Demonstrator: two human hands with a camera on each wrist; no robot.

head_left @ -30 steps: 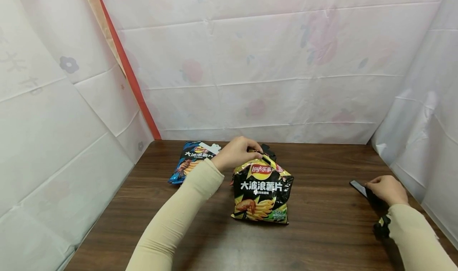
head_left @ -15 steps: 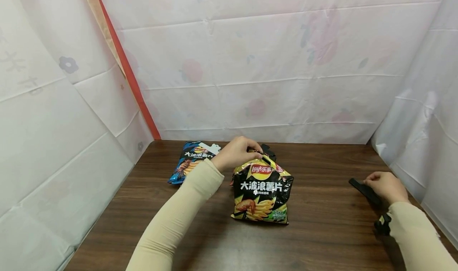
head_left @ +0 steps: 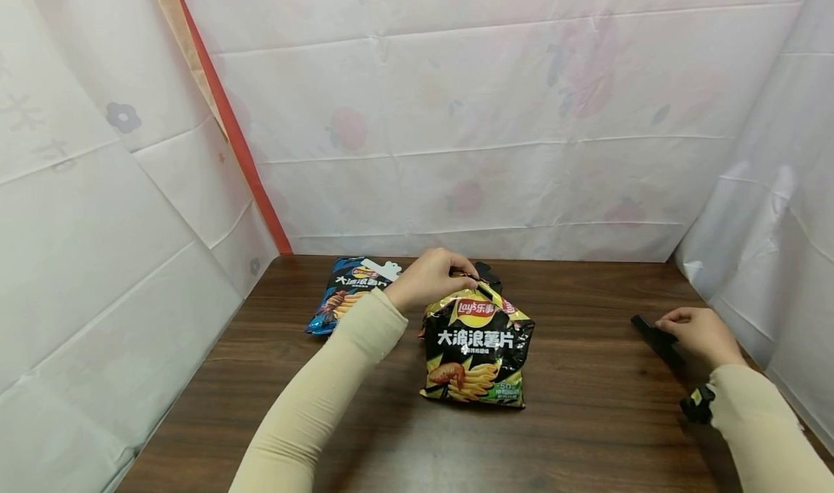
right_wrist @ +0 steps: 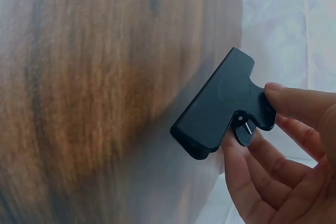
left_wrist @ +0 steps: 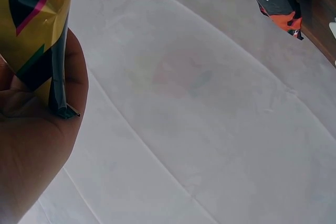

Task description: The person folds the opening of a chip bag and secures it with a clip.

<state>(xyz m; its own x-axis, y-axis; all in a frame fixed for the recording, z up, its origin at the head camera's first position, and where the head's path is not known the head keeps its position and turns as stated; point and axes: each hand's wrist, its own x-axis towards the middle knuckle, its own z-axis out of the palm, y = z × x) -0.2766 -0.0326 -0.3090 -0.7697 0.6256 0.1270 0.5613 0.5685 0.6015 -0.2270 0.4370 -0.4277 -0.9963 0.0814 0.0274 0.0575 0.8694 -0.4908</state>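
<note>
My left hand (head_left: 435,279) grips the top edge of a black and yellow chip bag (head_left: 478,355), which stands upright on the table. In the left wrist view the fingers and thumb pinch the folded top of that chip bag (left_wrist: 39,35). Over at the right, my right hand (head_left: 702,335) holds a black bag clip (head_left: 654,339). Seen from the right wrist, the thumb presses one handle of the bag clip (right_wrist: 220,100) and the fingers sit under the other handle.
Behind my left arm lies a blue chip bag (head_left: 345,290) with a white clip (head_left: 383,269) on it. Another black clip (head_left: 489,276) shows behind the yellow bag, on a mostly hidden bag. Patterned white cloth (head_left: 489,153) walls the back and sides of the wooden table (head_left: 586,420).
My right hand has risen slightly and moved a little left with the bag clip, which has turned so its lighter-looking face now appears dark. The left hand and chip bags have stayed put.
</note>
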